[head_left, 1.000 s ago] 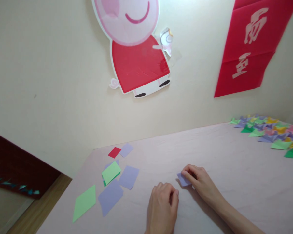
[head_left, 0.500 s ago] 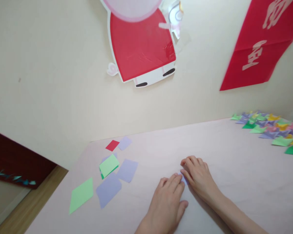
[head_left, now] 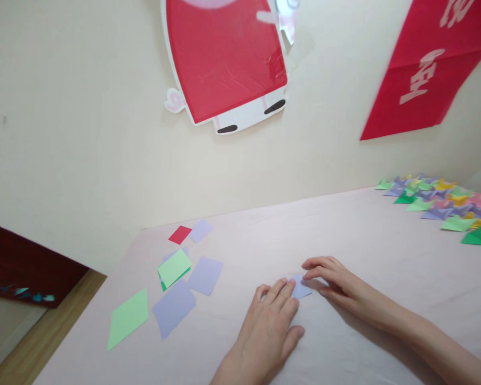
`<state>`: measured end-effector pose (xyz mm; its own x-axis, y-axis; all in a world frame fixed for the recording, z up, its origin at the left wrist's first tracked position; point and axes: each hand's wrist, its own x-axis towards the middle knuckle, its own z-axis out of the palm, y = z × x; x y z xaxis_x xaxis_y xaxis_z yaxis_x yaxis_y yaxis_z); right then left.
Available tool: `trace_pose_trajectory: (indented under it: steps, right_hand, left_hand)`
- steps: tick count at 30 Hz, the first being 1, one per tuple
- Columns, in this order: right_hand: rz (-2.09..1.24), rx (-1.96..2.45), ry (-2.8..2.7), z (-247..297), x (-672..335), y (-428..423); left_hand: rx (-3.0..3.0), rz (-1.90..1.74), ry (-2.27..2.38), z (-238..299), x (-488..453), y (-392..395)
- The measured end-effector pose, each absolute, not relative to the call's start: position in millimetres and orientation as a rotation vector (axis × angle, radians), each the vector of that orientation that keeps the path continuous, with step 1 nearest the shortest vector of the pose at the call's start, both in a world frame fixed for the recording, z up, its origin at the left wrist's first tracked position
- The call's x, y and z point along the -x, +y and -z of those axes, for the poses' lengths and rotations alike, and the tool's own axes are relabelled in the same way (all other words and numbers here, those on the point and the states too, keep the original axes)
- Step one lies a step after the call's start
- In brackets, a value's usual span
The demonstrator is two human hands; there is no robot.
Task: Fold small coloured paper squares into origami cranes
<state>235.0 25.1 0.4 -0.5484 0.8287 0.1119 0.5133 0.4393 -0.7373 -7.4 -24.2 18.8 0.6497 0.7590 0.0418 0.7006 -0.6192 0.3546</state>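
Lavender paper, small folded piece (head_left: 302,289), lies on the pale pink table covering (head_left: 248,256), near-middle, between the two hands. Left hand (head_left: 266,323) palm down, fingers extended and close together, thumb out to the right; index and middle fingertips rest on the paper's left part and hide some of it. Right hand (head_left: 344,286) just right of the paper, fingers loosely bent and a bit spread, thumb below them, nothing pinched; can't tell if a fingertip touches the paper's right edge.

Left side of table, loose flat sheets: light green sheet (head_left: 129,319) nearest and furthest left; large lavender sheet (head_left: 174,309) right of it; second lavender sheet (head_left: 206,276) beyond that to the right. Small overlapping stack just left of this one: light green top sheet (head_left: 175,268), dark green sheet (head_left: 163,285) peeking out underneath, lavender corner at its far side. Red sheet (head_left: 180,235) at far left, beside a small lavender sheet (head_left: 201,231).

Far right: rows of folded paper pieces (head_left: 436,213), green, lavender, yellow, pink. Wall behind carries cartoon pig cutout (head_left: 228,59), red body, plus red banner (head_left: 427,80) with pale characters to the right.
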Motion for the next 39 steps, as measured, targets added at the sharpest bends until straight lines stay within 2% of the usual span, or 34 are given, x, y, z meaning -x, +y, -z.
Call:
trace_pose_trajectory:
  steps: [13, 23, 39]
  right_hand:
    - [-0.744, 0.979, -2.424, 1, -230, 39]
    - [-0.835, 0.922, -2.392, 2, -229, 45]
    - [-0.817, 1.131, -2.275, -7, -206, 39]
  left_hand:
    - [-2.534, -0.274, 1.126, -17, 15, -25]
    - [-2.510, -0.235, 1.127, -14, 18, -26]
    - [-2.583, -0.215, 1.117, -19, 16, -26]
